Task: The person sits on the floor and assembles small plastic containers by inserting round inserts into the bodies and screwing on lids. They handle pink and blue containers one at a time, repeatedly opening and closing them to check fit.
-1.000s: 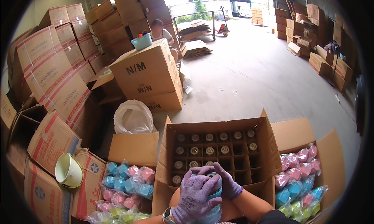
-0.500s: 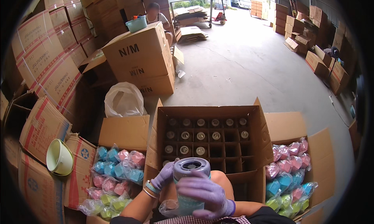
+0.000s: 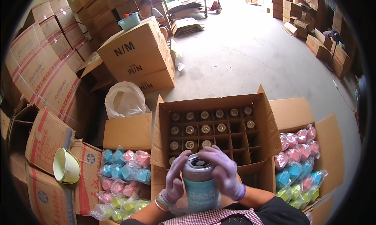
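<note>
Upright in front of me stands a flask body (image 3: 200, 191), blue with a pale pattern and loose clear plastic about its lower part. Its top is a grey collar (image 3: 197, 173) round a dark opening. My right hand (image 3: 227, 172), in a purple glove, lies over the far right rim, with the thumb down the collar's side; it is slightly blurred. My left hand (image 3: 176, 180), gloved alike, stands at the collar's left with fingers stretched up and thumb apart. Just beyond is an open carton (image 3: 215, 101) with cardboard dividers and several round, shiny-topped pieces (image 3: 205, 129) in its cells.
Cartons at left (image 3: 127, 133) and right (image 3: 291, 111) hold bagged pink, blue and green pieces. A pale green bucket (image 3: 65, 166) stands far left, near a white plastic bag (image 3: 124, 100). Large boxes (image 3: 137, 54) rise behind; a person (image 3: 150, 11) sits beyond them.
The flask has shifted slightly right. My right hand has moved from across its front to the far right rim; my left fingers have straightened beside the collar. The view has tilted down.
</note>
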`<state>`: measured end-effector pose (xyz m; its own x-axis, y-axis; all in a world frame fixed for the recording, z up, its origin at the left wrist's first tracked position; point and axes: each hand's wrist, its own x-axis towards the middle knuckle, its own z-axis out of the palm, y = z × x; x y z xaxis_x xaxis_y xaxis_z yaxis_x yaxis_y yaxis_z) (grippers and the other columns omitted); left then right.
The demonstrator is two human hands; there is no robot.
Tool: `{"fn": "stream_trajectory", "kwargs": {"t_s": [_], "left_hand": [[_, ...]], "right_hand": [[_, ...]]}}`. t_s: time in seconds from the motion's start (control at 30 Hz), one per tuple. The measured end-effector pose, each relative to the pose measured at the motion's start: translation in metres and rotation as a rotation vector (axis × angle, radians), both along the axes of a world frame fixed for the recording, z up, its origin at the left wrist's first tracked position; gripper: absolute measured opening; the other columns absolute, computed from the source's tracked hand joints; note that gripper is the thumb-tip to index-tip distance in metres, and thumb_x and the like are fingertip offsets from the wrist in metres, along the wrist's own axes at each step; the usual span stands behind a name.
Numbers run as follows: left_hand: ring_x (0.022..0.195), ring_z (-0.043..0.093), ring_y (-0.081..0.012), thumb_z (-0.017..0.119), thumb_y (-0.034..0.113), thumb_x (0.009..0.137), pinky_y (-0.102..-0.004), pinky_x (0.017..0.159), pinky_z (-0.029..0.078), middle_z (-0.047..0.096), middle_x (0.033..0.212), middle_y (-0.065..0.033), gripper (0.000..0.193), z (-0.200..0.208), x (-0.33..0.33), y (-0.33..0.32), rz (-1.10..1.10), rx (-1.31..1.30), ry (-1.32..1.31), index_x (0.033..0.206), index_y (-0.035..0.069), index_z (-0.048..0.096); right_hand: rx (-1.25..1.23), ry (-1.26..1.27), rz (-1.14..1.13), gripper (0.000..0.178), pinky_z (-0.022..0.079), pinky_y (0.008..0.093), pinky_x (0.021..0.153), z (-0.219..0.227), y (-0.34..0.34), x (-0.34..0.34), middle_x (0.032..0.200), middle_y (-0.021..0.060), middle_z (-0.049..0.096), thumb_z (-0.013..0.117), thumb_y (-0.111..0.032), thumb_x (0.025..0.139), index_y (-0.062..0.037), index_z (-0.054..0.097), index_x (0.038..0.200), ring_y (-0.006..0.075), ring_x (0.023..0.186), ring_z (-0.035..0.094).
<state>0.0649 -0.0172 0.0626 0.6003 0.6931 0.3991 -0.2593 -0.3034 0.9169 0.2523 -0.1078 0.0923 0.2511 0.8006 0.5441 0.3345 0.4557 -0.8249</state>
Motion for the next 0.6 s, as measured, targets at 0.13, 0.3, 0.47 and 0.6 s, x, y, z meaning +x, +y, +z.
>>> {"fn": "stream_trajectory", "kwargs": {"t_s": [0.13, 0.3, 0.47, 0.6], "left_hand": [[0.125, 0.062, -0.029, 0.029, 0.06, 0.111, -0.0405, 0.11, 0.048, 0.063, 0.136, -0.0201, 0.079, -0.087, -0.018, 0.053, -0.008, -0.558, 0.174, 0.141, -0.009, 0.053], [0.129, 0.06, -0.0358, 0.033, 0.059, 0.11, -0.0446, 0.113, 0.044, 0.064, 0.134, -0.0235, 0.074, 0.012, 0.001, 0.004, 0.11, 0.421, 0.072, 0.135, -0.006, 0.06], [0.129, 0.06, -0.0252, 0.036, 0.049, 0.112, -0.0375, 0.113, 0.045, 0.065, 0.138, -0.0199, 0.065, -0.008, 0.004, 0.042, -0.247, -0.452, 0.099, 0.133, -0.006, 0.062], [0.123, 0.062, -0.0312, 0.064, 0.03, 0.103, -0.043, 0.108, 0.046, 0.069, 0.121, -0.018, 0.037, 0.053, 0.012, -0.001, 0.114, 0.199, 0.058, 0.12, -0.002, 0.07]], "right_hand": [[0.319, -0.098, 0.323, 0.046, 0.044, 0.0531, 0.112, 0.029, -0.021, -0.007, 0.123, 0.0174, 0.072, 0.068, -0.036, 0.096, -0.002, 0.07, 0.127, 0.0375, 0.12, 0.067], [0.034, -0.128, -0.076, 0.048, 0.044, 0.0483, 0.111, 0.003, 0.006, -0.009, 0.123, 0.0163, 0.071, 0.075, -0.033, 0.091, -0.0006, 0.068, 0.126, 0.0365, 0.115, 0.066], [0.127, -0.099, 0.09, 0.041, 0.043, 0.0484, 0.113, 0.035, 0.002, -0.011, 0.119, 0.0202, 0.071, 0.073, -0.027, 0.089, -0.0009, 0.072, 0.12, 0.0363, 0.117, 0.066], [-0.043, 0.429, 0.365, 0.027, 0.047, 0.0423, 0.108, -0.031, 0.031, 0.043, 0.113, 0.0134, 0.07, 0.075, -0.018, 0.089, 0.0014, 0.074, 0.108, 0.0297, 0.118, 0.064]]}}
